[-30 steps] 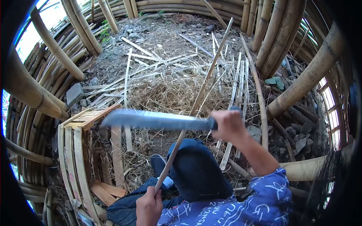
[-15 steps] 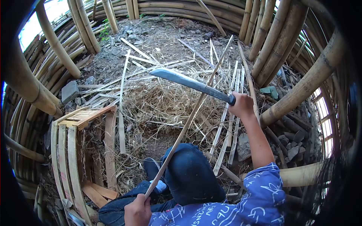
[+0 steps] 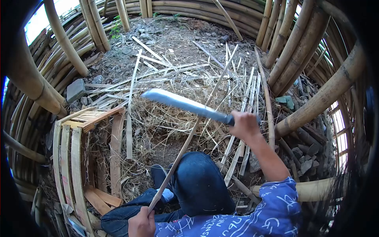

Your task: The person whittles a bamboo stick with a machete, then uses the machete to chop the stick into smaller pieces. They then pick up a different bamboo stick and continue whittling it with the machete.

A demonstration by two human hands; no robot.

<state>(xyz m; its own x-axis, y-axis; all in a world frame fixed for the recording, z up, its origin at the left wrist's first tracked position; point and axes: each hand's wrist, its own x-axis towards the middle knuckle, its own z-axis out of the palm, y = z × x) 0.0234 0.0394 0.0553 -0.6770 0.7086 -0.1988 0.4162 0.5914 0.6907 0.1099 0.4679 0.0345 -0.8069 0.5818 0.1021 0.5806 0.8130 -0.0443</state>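
My right hand [image 3: 245, 125] is closed round the dark handle of a machete [image 3: 177, 103], whose wide blade points to the left. The blade crosses over a long bamboo strip [image 3: 185, 144] about halfway along it. Low in the view, my left hand [image 3: 142, 223] grips the near end of that strip. From there the strip slants up past my bent knee [image 3: 203, 183] toward the upper right. Curly shavings [image 3: 162, 114] cover the ground under the blade.
A wooden crate [image 3: 67, 166] stands at the left. Several split bamboo strips [image 3: 244, 118] lie to the right and beyond the shavings. Thick bamboo poles [image 3: 321, 96] rise on both sides. Rubble [image 3: 306, 162] and a grey block [image 3: 75, 91] lie at the edges.
My right hand has drawn the machete down and toward me, so the blade now crosses the strip lower. My left hand still holds the strip's near end.
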